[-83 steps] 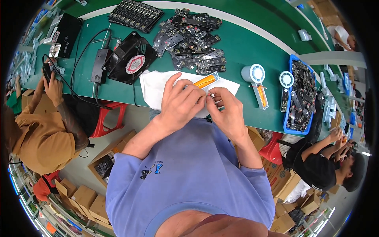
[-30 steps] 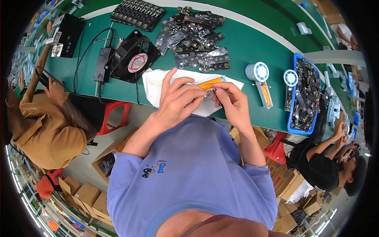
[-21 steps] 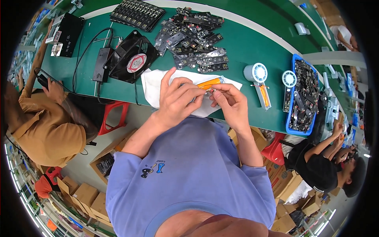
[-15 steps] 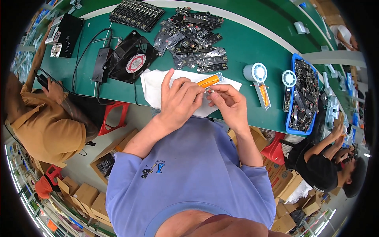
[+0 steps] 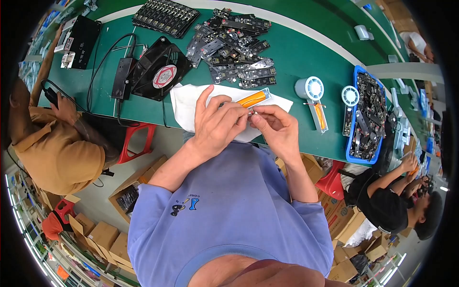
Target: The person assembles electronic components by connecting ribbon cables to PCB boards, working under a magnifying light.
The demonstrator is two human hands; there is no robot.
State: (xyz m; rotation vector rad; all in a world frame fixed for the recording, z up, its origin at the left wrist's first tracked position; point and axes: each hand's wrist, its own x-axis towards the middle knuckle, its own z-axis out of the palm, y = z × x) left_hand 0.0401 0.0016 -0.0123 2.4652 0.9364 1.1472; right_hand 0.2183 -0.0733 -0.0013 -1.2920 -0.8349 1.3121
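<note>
Over a white cloth (image 5: 184,107) at the bench's near edge, my left hand (image 5: 215,124) is closed around a pale plastic housing with an orange cylindrical cell (image 5: 253,99) inside. Its lower end is hidden under my fingers. My right hand (image 5: 279,131) is closed in a pinch beside it, thumb and forefinger meeting my left fingertips at the housing's near side. What sits in that pinch is too small to make out. To the right lies a similar handheld fan body, with a white and blue round fan head (image 5: 313,88) and an orange cell in its handle (image 5: 319,116).
Black circuit boards (image 5: 234,45) lie heaped at the back, beside a neat stack of boards (image 5: 165,18). A black fan (image 5: 161,69) and cabled adapter (image 5: 123,79) stand left. A blue basket of boards (image 5: 351,146) is right. Co-workers sit on both sides.
My right thumb and forefinger have closed in slightly toward my left fingertips, covering the small reddish bit seen between them before. The housing stays almost in place.
</note>
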